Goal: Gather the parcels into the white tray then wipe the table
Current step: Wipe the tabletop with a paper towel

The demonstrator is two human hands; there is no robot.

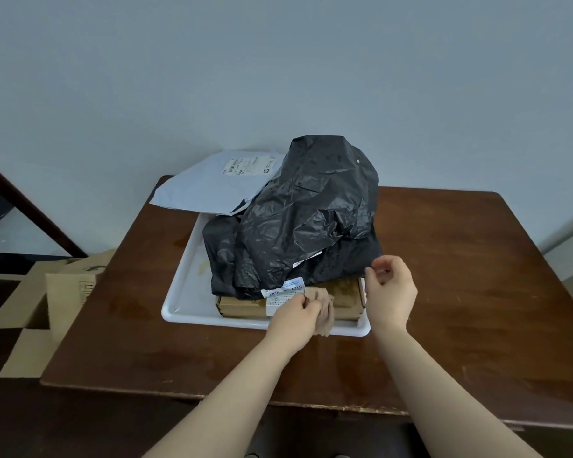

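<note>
Parcels look gathered: black bags (305,209), grey mailer (219,183) & cardboard box (242,305) piled in white tray (179,309) on table (460,276); your left hand (295,314) grips tan cloth (325,305) at tray's near edge; right hand (391,292) loosely curled, apparently empty; wiping prob. still to do.
</note>
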